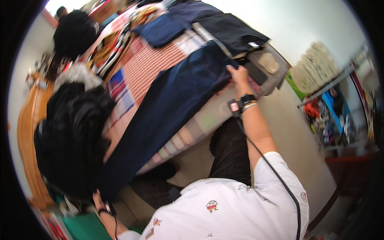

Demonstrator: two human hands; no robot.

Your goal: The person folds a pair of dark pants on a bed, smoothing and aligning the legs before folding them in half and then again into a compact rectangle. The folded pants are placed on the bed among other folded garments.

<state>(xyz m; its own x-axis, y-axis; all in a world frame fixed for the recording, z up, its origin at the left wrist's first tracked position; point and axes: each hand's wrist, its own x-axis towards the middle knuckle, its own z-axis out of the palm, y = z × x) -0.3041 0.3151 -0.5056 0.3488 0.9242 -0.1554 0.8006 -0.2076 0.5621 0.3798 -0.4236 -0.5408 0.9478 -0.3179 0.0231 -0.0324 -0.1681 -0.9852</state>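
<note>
A pair of dark blue trousers (171, 93) lies stretched lengthwise along the near edge of a bed (210, 117). My right hand (239, 75) grips the waist end at the upper right. At the lower left, my left hand (98, 199) holds the leg end, which hangs past the bed's edge beside a heap of black clothes. Beyond the trousers lie a folded dark blue garment (159, 30) and a folded black garment (231, 31). A dark flat object (254, 72) lies just right of my right hand.
The large heap of black clothes (75, 132) stands at the left, before a wooden headboard or cabinet (30, 129). Striped and patterned clothes (112, 48) lie on the bed's far side. A metal rack (327, 87) with assorted items stands at the right. Cables run from both my wrists.
</note>
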